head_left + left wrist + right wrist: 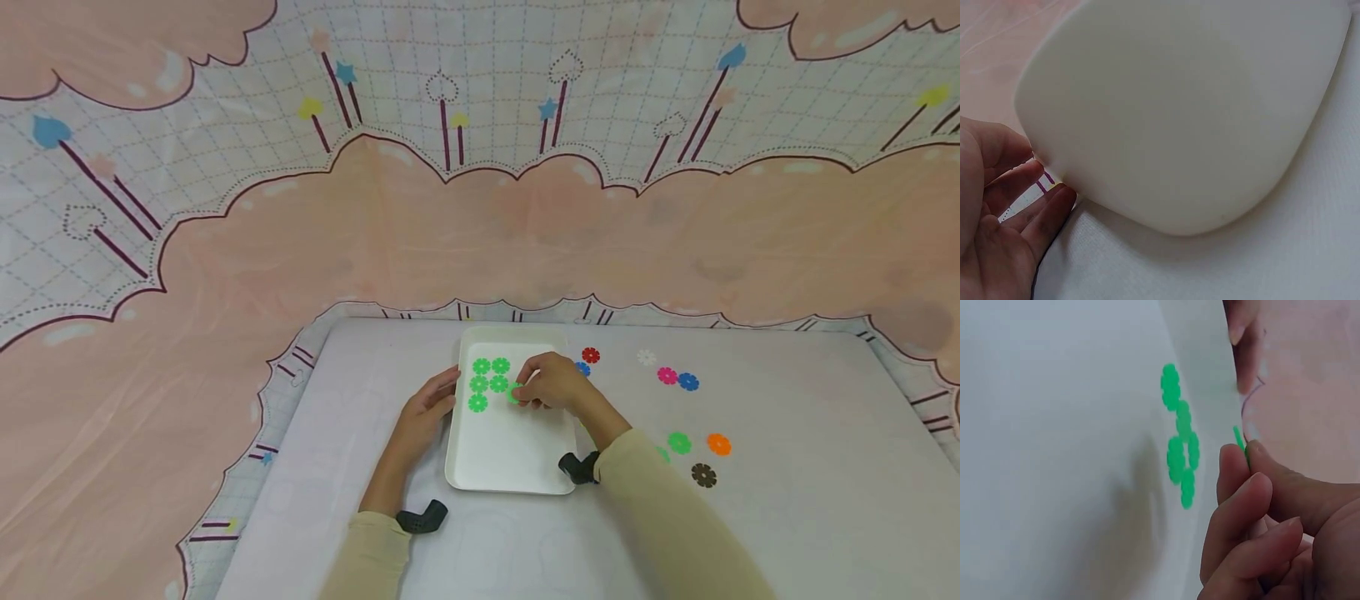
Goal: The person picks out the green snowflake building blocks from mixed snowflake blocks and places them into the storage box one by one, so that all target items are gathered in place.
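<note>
Right hand (553, 382) pinches a green notched disc (513, 393) between thumb and forefinger, over the white tray (510, 454); left hand (422, 421) touches the tray's left rim with extended fingers. Five more green discs (480, 384) lie in the tray's far left part. Right of it, multicoloured notched discs (679, 442) dot the white surface (810, 517).

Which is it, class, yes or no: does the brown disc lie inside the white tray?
No: in the head view, the brown disc lies on the table, right of the white tray.

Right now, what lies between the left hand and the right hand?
The head view shows five green discs lying there, on the white tray.
</note>
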Motion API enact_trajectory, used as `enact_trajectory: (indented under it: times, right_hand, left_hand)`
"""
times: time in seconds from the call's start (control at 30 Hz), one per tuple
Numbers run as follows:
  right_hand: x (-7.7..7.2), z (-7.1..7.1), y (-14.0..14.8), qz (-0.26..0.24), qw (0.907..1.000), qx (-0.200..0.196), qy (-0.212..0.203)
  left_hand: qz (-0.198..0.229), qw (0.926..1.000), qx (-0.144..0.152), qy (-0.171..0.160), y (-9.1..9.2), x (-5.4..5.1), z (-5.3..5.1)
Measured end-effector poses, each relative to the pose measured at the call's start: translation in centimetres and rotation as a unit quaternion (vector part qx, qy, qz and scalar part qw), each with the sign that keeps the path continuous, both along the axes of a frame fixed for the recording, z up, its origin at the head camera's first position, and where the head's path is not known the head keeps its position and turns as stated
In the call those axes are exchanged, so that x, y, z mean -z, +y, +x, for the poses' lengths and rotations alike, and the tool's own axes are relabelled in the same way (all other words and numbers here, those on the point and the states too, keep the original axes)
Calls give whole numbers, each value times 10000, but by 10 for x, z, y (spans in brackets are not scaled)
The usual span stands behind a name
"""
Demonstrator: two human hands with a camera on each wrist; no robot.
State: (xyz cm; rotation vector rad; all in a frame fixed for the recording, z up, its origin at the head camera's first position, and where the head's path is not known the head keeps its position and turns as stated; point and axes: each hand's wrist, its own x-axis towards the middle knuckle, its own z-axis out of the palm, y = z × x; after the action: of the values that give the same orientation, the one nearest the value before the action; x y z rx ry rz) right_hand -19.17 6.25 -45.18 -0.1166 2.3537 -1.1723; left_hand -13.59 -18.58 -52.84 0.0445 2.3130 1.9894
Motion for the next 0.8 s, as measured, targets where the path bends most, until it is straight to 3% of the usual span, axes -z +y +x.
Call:
enact_trajectory:
  times: [0.27, 0.5, 0.8]
  right_hand:
    - [12, -4, -19, 314, 9994, 138, -79]
    - [28, -5, -24, 174, 9998, 127, -18]
    - [34, -6, -27, 211, 9995, 219, 47]
  left_hand:
    - [46, 10000, 13, -19, 1, 0, -1]
    - [-11, 10000, 9, 49, 1, 1, -2]
    - [-21, 10000, -37, 27, 1, 1, -3]
